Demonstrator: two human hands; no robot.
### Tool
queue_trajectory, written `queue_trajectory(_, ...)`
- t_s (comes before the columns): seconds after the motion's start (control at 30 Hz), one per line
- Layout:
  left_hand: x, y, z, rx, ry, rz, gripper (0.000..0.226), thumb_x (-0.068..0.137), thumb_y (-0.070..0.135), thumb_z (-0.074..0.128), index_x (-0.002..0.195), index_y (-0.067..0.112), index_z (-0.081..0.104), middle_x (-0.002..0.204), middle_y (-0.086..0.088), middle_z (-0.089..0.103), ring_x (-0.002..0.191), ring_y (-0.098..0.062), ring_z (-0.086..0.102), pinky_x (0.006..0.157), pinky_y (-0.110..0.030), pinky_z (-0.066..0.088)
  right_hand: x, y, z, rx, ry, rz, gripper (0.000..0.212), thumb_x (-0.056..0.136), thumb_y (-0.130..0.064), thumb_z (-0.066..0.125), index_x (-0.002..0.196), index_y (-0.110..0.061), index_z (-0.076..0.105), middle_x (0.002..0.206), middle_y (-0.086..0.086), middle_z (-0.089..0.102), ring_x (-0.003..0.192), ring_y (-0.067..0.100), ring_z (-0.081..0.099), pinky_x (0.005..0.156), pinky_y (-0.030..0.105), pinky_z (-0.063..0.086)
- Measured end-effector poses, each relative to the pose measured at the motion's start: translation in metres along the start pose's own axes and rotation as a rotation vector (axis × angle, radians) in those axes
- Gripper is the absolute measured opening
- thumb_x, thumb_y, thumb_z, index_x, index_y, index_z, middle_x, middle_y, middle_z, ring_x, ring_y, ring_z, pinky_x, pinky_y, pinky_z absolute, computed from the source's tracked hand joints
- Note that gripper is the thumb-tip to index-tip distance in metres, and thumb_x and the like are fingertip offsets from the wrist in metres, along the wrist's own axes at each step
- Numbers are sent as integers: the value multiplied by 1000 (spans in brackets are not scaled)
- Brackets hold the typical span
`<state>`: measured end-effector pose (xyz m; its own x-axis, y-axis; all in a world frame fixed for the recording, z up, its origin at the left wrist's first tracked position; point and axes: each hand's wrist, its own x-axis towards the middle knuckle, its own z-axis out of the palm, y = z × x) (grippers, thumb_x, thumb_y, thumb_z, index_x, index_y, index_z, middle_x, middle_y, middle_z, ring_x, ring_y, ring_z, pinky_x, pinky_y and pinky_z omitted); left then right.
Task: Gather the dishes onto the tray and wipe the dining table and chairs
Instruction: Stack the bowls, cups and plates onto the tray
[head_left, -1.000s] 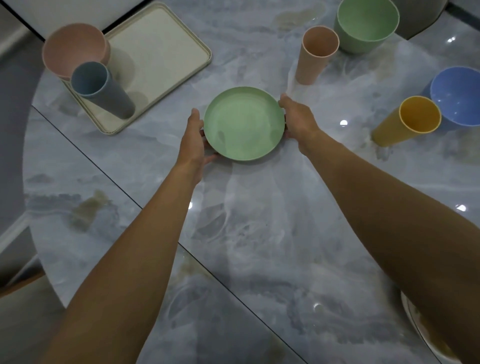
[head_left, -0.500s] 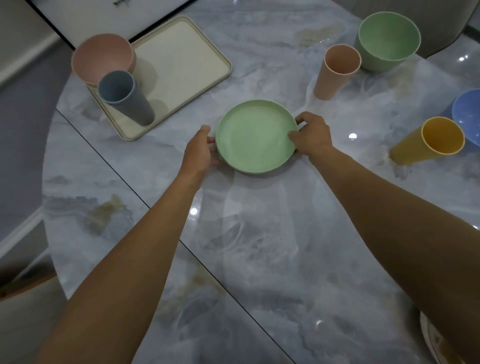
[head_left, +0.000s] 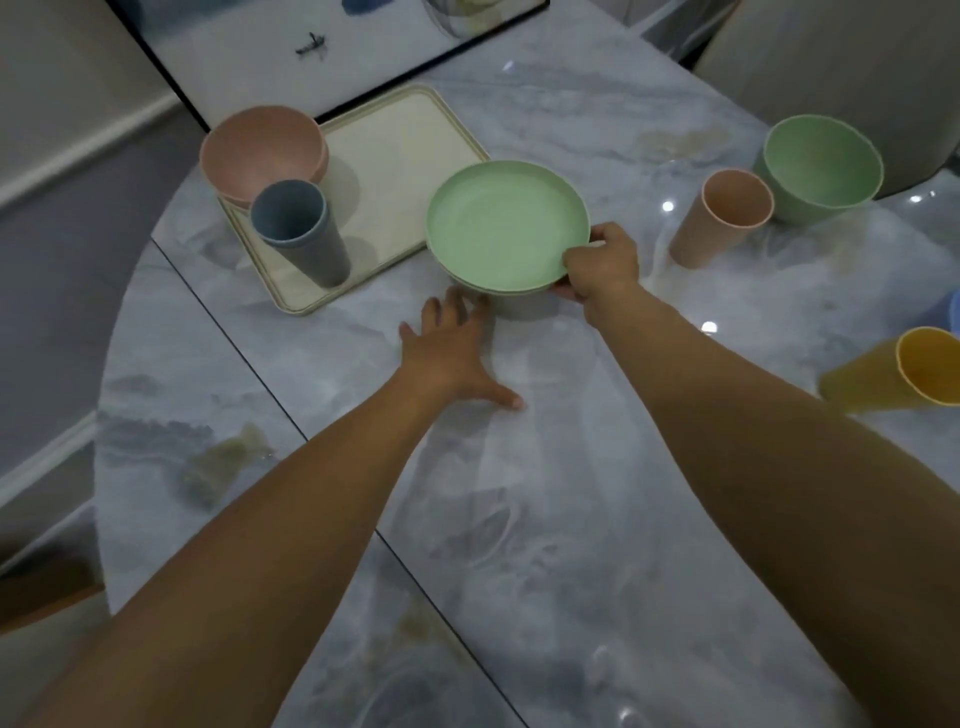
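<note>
- Marble in grey-blue covers the table (head_left: 545, 493), with a brownish smear (head_left: 223, 462) near its left edge and a dark seam running across the top.
- Both forearms reach forward over the table's near edge.
- At the right edge a yellow cup (head_left: 904, 374) stands apart from the rest. A sliver of a blue bowl (head_left: 955, 317) shows just beyond it.
- Half a second ago the left hand (head_left: 452, 353) gripped the plate's left rim. It has since let go and lies flat on the table with its fingers spread, the fingertips just short of the plate.
- The right hand (head_left: 602, 265) alone now holds the green plate (head_left: 504, 223), thumb on top of the right rim and fingers curled beneath.
- Earlier the plate lay flat mid-table. Now it is raised clear of the surface, with its shadow below, and has moved toward the far left, so that its far rim overlaps the tray's near right corner.
- Toward the far left edge, the cream tray (head_left: 395, 156) carries a blue-grey cup (head_left: 298, 228) at its near left side. A pink bowl (head_left: 262, 150) sits just behind the cup, at the tray's far left corner, as before.
- Toward the far right edge, a peach cup (head_left: 722, 218) stands just beside a green bowl (head_left: 821, 166), both still off the tray.
</note>
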<state>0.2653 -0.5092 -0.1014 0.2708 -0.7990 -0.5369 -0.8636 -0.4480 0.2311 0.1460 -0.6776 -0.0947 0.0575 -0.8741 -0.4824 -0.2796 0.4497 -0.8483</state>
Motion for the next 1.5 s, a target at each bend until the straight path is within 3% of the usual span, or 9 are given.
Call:
queue_trajectory(0.1,5,3,3,39,-42,-14,159,50,86,82,163,35,-18,171,-7,-26,158,-36,-19,120,-74,-1,7,-6,30,57,-18,21,26,85,6,54,84,-20,55,104,14,65,94,37,67,55,50,63)
queue_trajectory(0.43,10,7,2,42,-72,-35,160,55,78,87,162,33,-23,169,-8,-33,156,-38,-25,121,-73,-3,34,-30,108,19,-30,-27,19,81,-4,55,84,-23,53,94,8,65,88,33,67,66,52,64)
queue_trajectory(0.7,17,10,6,76,-108,-51,160,58,78,85,159,30,-29,165,-12,-38,155,-41,-29,119,-76,-3,43,-47,151,83,-106,-9,19,87,2,53,92,-16,54,99,7,59,94,34,64,58,49,64)
queue_trajectory(0.87,17,9,5,73,-135,-53,160,58,77,85,158,31,-31,164,-12,-42,153,-41,-32,119,-77,-4,48,-49,157,96,-150,13,23,90,-3,58,109,-15,58,118,11,60,102,33,63,60,45,65)
queue_trajectory(0.97,19,9,4,66,-154,-58,162,58,76,86,156,33,-35,162,-11,-45,152,-40,-34,118,-77,-6,51,-48,149,142,-199,47,19,91,-10,59,110,-12,58,120,14,61,102,32,65,63,40,65)
queue_trajectory(1.1,22,11,3,75,-213,-76,164,58,77,85,151,34,-42,157,-11,-52,149,-40,-40,115,-80,-8,51,-40,118,88,-161,11,1,89,-13,56,90,-13,57,96,12,64,83,30,66,63,41,65)
queue_trajectory(1.27,23,18,-4,86,-264,-123,165,58,77,86,147,36,-47,154,-10,-55,147,-40,-43,115,-80,-7,31,-17,57,162,-125,-9,7,92,-12,56,97,-15,60,86,6,60,74,24,59,61,29,56)
queue_trajectory(1.4,21,20,-5,104,-262,-144,166,54,80,85,148,37,-45,154,-10,-55,148,-40,-42,115,-79,-7,13,13,-8,39,-1,-168,20,87,-18,60,106,-22,64,92,3,65,75,24,65,70,40,59)
queue_trajectory(1.5,19,21,-8,113,-243,-158,166,52,81,85,151,38,-42,158,-9,-51,150,-39,-38,117,-78,-3,-10,25,-55,-116,79,-302,32,92,-18,61,123,-22,63,112,2,66,94,19,67,83,34,58)
